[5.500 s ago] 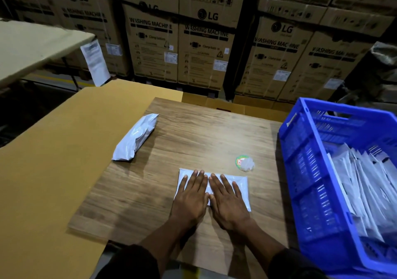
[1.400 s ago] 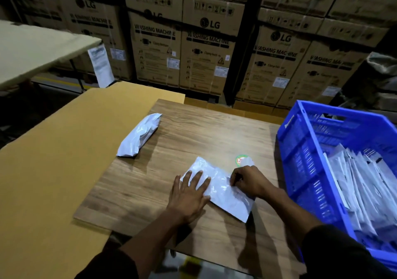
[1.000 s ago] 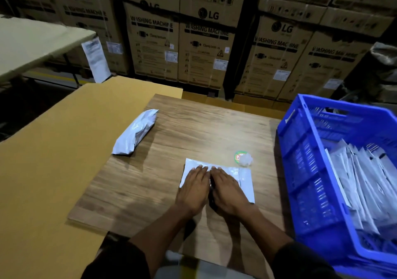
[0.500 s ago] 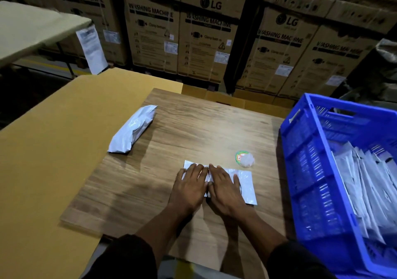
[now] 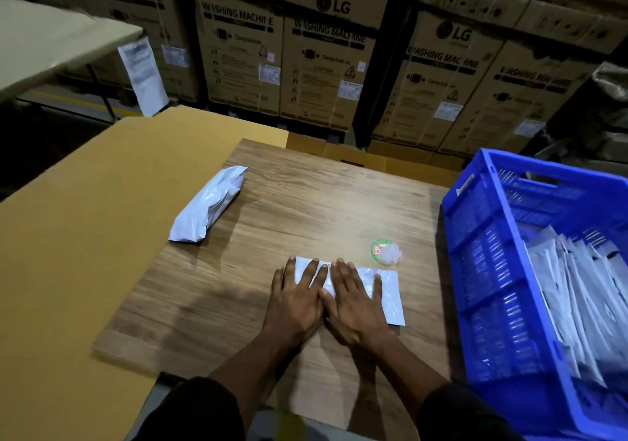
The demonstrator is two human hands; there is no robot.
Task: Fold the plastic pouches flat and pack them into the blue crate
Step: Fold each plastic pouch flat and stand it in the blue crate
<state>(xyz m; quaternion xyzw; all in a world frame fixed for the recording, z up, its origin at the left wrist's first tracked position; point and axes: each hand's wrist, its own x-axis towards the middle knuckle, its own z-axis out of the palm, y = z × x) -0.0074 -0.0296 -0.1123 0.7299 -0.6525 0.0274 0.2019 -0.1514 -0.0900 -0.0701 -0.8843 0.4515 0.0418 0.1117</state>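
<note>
Head view: the left hand [image 5: 296,299] and right hand [image 5: 354,301] still press side by side, fingers straight, on the white pouch [image 5: 387,291] on the wooden board [image 5: 306,209], as half a second ago. Their palms hide most of the pouch. The blue crate [image 5: 475,270] of folded pouches [image 5: 577,291] is cut off at right; the small round lid [image 5: 385,251] print is unreadable

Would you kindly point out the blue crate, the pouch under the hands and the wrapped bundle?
Crate [image 5: 469,202]: head view, left rim.
Pouch [image 5: 390,291]: head view, bare right end.
Bundle [image 5: 210,202]: head view, middle.
</note>
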